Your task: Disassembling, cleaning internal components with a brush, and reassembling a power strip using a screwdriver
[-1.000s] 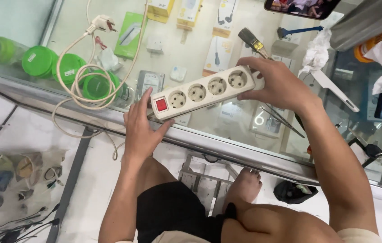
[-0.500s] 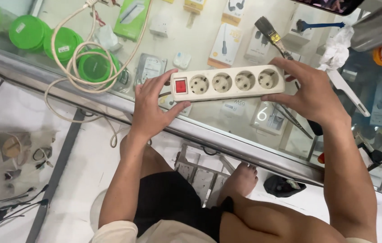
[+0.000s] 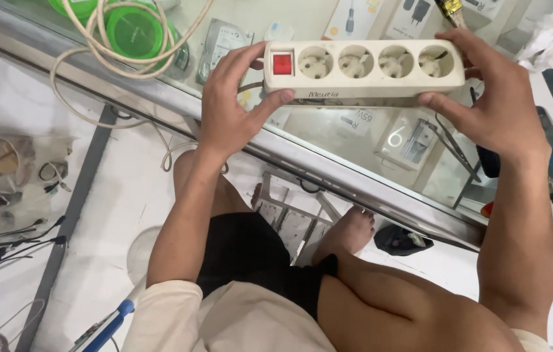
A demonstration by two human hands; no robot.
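A cream power strip [image 3: 364,70] with a red switch at its left end and four round sockets is held level in the air above the near edge of a glass tabletop [image 3: 328,163]. The left hand [image 3: 227,111] grasps the switch end, thumb on the front side and fingers over the top; its grip is clenched on the strip. The right hand [image 3: 495,104] holds the opposite end the same way, grip closed around it. Toward the tabletop's far left corner, a coiled white cable [image 3: 104,52] lies over green round containers [image 3: 134,29]. Small packaged goods [image 3: 407,140] show beneath the glass.
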